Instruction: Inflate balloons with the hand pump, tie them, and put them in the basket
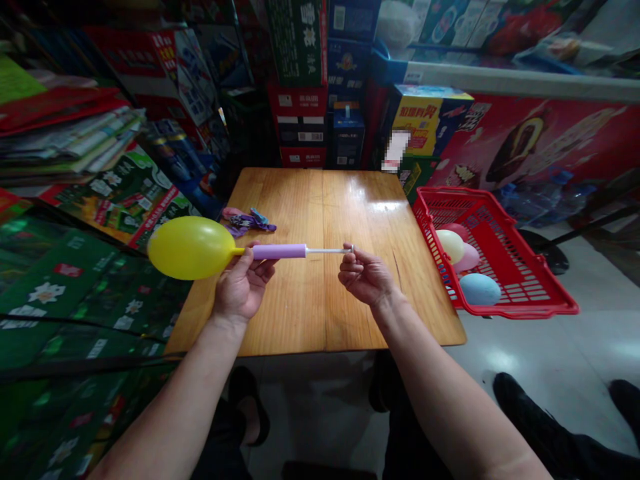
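A purple balloon pump [280, 251] lies level between my hands above the wooden table [300, 313]. My left hand [243, 283] is closed around the nozzle end, pinching the neck of an inflated yellow balloon [190, 248] there. The balloon sticks out to the left, past the table's edge. With its fingers curled, my right hand [367, 272] grips the handle at the end of the pump's white rod [325, 251], which is drawn out. Behind my left hand, a small heap of uninflated balloons [247, 220], purple, pink and blue, rests on the table.
A red shopping basket [520, 310] stands right of the table, with several inflated balloons inside, among them a blue one [480, 289]. Stacked green cartons [65, 280] crowd the left side. More boxes [300, 127] rise behind the table. Another person's shoe [515, 393] shows at lower right.
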The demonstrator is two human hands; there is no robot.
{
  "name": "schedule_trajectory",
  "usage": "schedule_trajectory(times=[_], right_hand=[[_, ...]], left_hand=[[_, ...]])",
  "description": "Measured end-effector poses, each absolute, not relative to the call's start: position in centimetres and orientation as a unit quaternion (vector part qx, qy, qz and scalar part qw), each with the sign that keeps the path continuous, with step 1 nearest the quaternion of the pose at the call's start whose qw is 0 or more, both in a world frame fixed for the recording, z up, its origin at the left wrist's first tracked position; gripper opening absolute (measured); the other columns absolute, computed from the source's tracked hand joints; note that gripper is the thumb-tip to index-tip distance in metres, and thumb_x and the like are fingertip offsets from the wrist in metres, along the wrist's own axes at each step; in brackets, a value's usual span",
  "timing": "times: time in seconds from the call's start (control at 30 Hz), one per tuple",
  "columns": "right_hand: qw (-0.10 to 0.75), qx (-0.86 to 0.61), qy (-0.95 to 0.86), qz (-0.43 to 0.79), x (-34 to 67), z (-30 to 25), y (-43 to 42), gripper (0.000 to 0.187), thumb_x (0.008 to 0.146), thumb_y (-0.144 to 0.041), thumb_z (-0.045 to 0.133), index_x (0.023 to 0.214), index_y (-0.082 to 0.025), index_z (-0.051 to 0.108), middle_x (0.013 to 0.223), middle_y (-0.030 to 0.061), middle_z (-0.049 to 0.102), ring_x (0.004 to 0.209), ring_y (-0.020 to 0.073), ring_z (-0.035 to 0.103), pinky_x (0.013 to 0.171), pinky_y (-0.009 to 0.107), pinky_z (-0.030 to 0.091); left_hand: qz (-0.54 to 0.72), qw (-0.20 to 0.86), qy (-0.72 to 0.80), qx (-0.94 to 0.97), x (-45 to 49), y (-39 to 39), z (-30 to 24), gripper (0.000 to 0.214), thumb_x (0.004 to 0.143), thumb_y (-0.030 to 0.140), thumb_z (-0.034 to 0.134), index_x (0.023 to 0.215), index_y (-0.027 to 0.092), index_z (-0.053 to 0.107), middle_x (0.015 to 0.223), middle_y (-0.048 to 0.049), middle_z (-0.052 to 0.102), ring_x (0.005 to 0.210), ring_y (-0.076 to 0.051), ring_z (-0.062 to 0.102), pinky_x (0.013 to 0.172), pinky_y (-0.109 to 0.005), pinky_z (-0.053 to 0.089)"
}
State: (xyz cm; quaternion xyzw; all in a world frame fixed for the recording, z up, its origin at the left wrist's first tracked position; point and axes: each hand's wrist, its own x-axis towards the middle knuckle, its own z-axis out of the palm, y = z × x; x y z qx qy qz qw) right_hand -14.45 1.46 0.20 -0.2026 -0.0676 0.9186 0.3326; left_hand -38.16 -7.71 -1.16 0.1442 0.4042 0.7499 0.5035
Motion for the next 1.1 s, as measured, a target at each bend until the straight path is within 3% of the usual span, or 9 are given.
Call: schedule_trajectory(times=[0.1,0.2,0.43,0.6,0.7,0.87,1.1], right_hand=[[0.286,-0.192,-0.066,0.936,-15.5,-0.6,0.4,0.011,0.092,-0.014,0.064,0.102,-0.017,0.062,0.067,-0.0047,0.060,0.047,0.0042,0.042,0.048,0.014,0.039],[0.265,-0.183,-0.073,0.944,-16.2,-1.0,-0.2,0.014,0.090,-0.013,0.066,0.104,-0.017,0.061,0.071,-0.0035,0.063,0.048,0.0039,0.045,0.048,0.013,0.040],[0.335,-0.203,-0.071,0.917,-14.5,0.4,1.6,0.006,0.093,-0.014,0.061,0.098,-0.017,0.062,0.063,-0.0058,0.058,0.045,0.0039,0.039,0.045,0.013,0.036],[0.290,-0.165,-0.065,0.940,-16.2,-1.0,0.4,0.015,0.088,-0.016,0.068,0.102,-0.018,0.063,0.067,-0.0040,0.061,0.049,0.0054,0.043,0.047,0.015,0.038],[0.285,-0.168,-0.081,0.940,-16.4,-1.0,0.6,0.017,0.087,-0.015,0.069,0.103,-0.016,0.064,0.067,-0.0029,0.061,0.049,0.0053,0.043,0.047,0.015,0.037],[0.351,-0.181,-0.085,0.915,-14.7,0.2,1.7,0.013,0.085,-0.014,0.070,0.097,-0.015,0.064,0.063,-0.0048,0.058,0.046,0.0044,0.040,0.046,0.015,0.035],[0.301,-0.200,-0.074,0.930,-17.0,-1.7,0.2,0.026,0.082,-0.019,0.077,0.102,-0.019,0.062,0.064,-0.0048,0.058,0.047,0.0050,0.039,0.045,0.015,0.033]], left_hand=[[0.728,0.526,0.407,0.162,-37.1,-7.9,-1.4,0.027,0.086,0.031,0.075,0.112,0.023,0.072,0.112,-0.0079,0.074,0.093,-0.021,0.074,0.071,-0.027,0.057],[0.716,0.545,0.408,0.158,-36.6,-7.9,-1.8,0.028,0.085,0.030,0.077,0.111,0.022,0.072,0.110,-0.0083,0.075,0.092,-0.021,0.074,0.071,-0.027,0.057],[0.757,0.498,0.406,0.123,-38.4,-7.5,-1.0,0.027,0.083,0.031,0.078,0.108,0.022,0.073,0.096,-0.0044,0.075,0.088,-0.020,0.074,0.068,-0.025,0.056],[0.729,0.543,0.389,0.148,-36.2,-7.8,-0.9,0.026,0.086,0.030,0.075,0.111,0.025,0.073,0.116,-0.0069,0.073,0.097,-0.021,0.072,0.075,-0.029,0.058],[0.729,0.547,0.391,0.131,-36.4,-7.6,-0.9,0.024,0.085,0.028,0.076,0.109,0.022,0.074,0.108,-0.0077,0.075,0.091,-0.019,0.072,0.075,-0.028,0.058],[0.755,0.512,0.392,0.119,-38.8,-7.4,-0.4,0.028,0.081,0.028,0.080,0.107,0.022,0.074,0.097,-0.0043,0.076,0.088,-0.018,0.073,0.072,-0.027,0.057],[0.729,0.536,0.400,0.147,-36.9,-7.8,-0.9,0.033,0.083,0.030,0.079,0.114,0.023,0.071,0.116,-0.0084,0.073,0.095,-0.019,0.072,0.074,-0.028,0.058]])
